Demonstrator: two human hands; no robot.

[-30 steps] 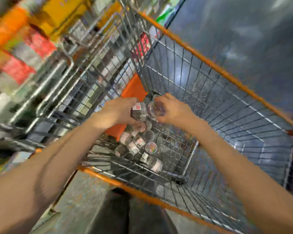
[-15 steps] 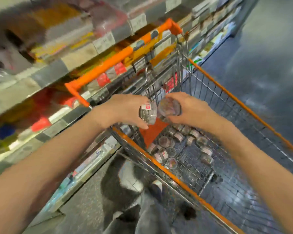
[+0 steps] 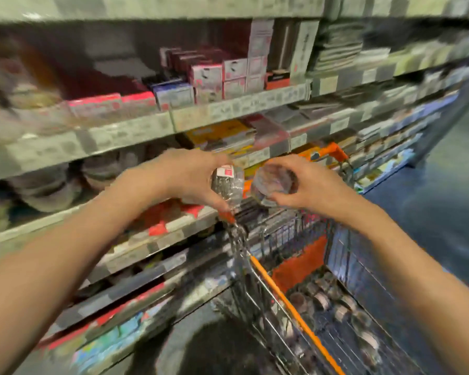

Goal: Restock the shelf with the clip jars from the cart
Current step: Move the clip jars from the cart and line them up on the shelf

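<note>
Shelving unit (image 3: 228, 109): several tiers fill the upper and left view, stocked with boxed goods, pink-and-white cartons on an upper tier, price strips along each edge; all print is too blurred to read. Cart (image 3: 295, 301): wire basket with orange rim and an orange panel, standing just beside the shelving at lower right; more clip jars (image 3: 325, 299) lie loose on its floor. Your left hand (image 3: 190, 180): raised in front of the middle tier, fingers wrapped around a clear clip jar (image 3: 226, 185) with dark contents and a red-and-white label, its wording unreadable. Your right hand (image 3: 303, 185): level with the left and just beside it, fingers closed around a second jar (image 3: 272, 185), its round clear end facing you; no label is visible on it. Step in hand, by my judgement: the carry from cart to shelf, both jars lifted, neither placed. Next move calls for you to find the tier with matching jars or a gap, possibly the rounded grey shapes at left, too blurred to confirm, and stand each jar upright, label outward. Stock remaining: a good number in the cart.
</note>
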